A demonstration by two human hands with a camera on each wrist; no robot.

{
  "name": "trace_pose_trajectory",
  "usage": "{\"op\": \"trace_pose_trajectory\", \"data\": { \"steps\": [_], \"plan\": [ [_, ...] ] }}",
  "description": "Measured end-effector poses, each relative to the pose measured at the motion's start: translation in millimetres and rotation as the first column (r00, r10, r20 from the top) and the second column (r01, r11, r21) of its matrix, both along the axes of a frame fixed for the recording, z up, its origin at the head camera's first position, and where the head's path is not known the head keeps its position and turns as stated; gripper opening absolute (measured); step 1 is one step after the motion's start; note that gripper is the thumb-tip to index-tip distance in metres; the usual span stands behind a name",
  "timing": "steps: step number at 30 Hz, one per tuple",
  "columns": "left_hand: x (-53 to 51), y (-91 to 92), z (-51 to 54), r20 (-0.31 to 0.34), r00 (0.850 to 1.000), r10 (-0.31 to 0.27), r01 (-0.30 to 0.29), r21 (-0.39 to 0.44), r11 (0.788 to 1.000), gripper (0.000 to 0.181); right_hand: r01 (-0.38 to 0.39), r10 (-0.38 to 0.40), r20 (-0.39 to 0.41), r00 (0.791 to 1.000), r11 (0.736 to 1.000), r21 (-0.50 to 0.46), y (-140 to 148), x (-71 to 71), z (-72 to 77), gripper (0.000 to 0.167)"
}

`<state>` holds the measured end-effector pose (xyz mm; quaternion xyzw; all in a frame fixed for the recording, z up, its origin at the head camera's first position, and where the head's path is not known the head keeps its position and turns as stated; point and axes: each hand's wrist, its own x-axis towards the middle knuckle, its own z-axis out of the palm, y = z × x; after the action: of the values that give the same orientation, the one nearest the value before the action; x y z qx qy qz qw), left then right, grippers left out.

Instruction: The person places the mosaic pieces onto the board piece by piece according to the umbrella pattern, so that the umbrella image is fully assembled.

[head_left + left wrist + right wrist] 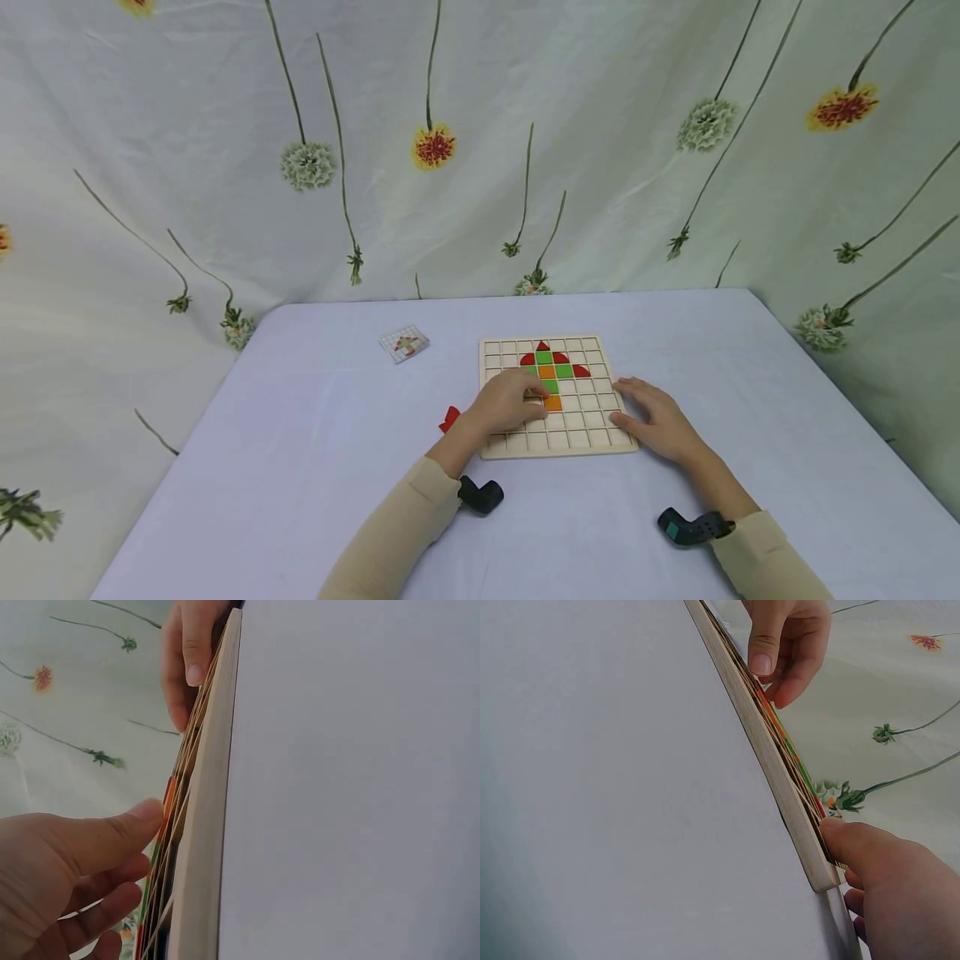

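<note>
A wooden grid board (577, 442) lies on the table, bearing green square tiles (565, 372), orange square tiles (552, 403) and red curved and pointed tiles (581, 371). Over its middle is my left hand (508, 400), its thumb and fingertips apart beside the lower orange tile. The left wrist view shows the left thumb (112, 836) close against the board's face; nothing shows between thumb and fingers. My right hand (660, 421) rests at the board's right edge. In the right wrist view, its thumb (855, 840) lies on the rim, with the fingers alongside, partly hidden.
Red pieces (450, 419) lie left of the board, partly behind the left forearm. A small pattern card (404, 343) with a grid picture lies farther back on the white table (315, 467). Behind hangs a flowered cloth (615, 167).
</note>
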<state>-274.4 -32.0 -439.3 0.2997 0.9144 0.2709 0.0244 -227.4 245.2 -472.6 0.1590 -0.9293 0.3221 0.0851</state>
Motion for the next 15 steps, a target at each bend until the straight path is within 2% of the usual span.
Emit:
{"op": "trace_pose_trajectory", "data": {
  "steps": [5,8,15],
  "plan": [
    [1.6,-11.7,3.2,0.015,1.000,0.012,-0.012,-0.006,1.000,0.023,-0.003,0.003,0.000,1.000,1.000,-0.004,-0.4,-0.3,1.4,0.055],
    [3.7,-20.4,4.9,0.039,0.998,0.047,-0.046,-0.016,0.999,0.024,-0.005,0.005,0.004,1.000,1.000,-0.008,-0.5,-0.2,1.5,0.055],
    [9.8,-48.1,9.8,0.058,0.995,0.085,-0.084,-0.014,0.996,0.021,-0.007,0.007,0.000,1.000,1.000,-0.002,0.0,-0.5,-0.5,0.056]
  ]
}}
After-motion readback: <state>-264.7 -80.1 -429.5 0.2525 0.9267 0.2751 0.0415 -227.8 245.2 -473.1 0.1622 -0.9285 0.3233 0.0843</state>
